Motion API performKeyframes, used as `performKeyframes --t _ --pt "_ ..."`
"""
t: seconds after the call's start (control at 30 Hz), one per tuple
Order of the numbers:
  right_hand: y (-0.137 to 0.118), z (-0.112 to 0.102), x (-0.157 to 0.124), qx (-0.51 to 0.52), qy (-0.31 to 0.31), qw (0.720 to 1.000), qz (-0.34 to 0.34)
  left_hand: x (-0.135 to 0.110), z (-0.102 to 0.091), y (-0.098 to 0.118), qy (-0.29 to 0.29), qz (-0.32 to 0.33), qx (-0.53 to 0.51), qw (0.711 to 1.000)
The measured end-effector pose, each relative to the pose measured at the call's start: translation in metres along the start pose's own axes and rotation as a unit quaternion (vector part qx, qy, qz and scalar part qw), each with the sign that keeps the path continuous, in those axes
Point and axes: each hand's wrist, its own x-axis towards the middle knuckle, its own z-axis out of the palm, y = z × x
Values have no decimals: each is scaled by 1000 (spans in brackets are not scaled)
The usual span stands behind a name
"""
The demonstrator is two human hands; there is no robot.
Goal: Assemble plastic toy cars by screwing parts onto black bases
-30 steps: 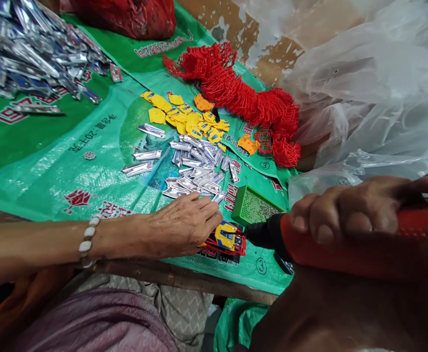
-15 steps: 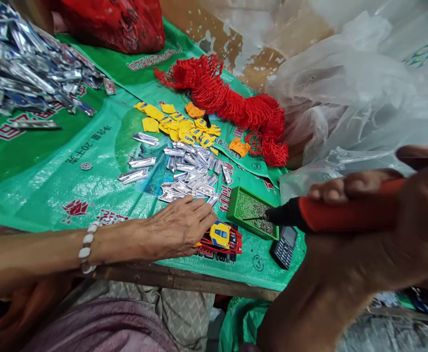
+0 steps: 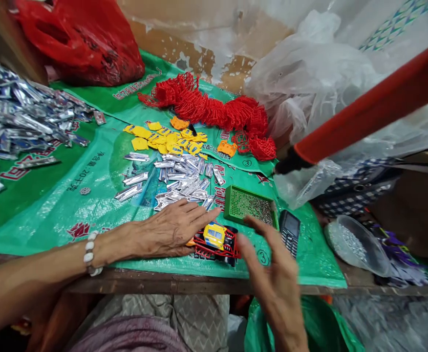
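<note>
Left hand grips a toy car, right hand spread loosely beside it

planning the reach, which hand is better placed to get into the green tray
Probably the right hand: it looks open and empty, close by the tray in this view. The left hand is close too, but it lies over one end of the car, so it seems busier.
</note>
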Motion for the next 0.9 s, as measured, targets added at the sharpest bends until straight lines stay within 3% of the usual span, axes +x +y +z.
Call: performKeyframes --t 0.1,0.3,0.43,0.57,0.7,0.9 --pt "4 19 -16 31 -67 997 -18 2 1 -4 2 -3 -5 1000" --pt "3 25 -21 15 -48 999 -11 6 -5 -7 58 -73 51 994" --pt "-11 27 -25 -7 -27 999 -35 3 -13 -12 57 -43 1 997" --pt "-30 37 -34 -10 -19 999 -50 -1 -27 -19 38 -13 -128 991" --pt "-43 55 -56 -32 13 999 -29 6 -42 -14 -4 -88 -191 978" --pt "-57 81 -86 -89 29 994 -51 10 -46 12 -40 -99 -75 991"
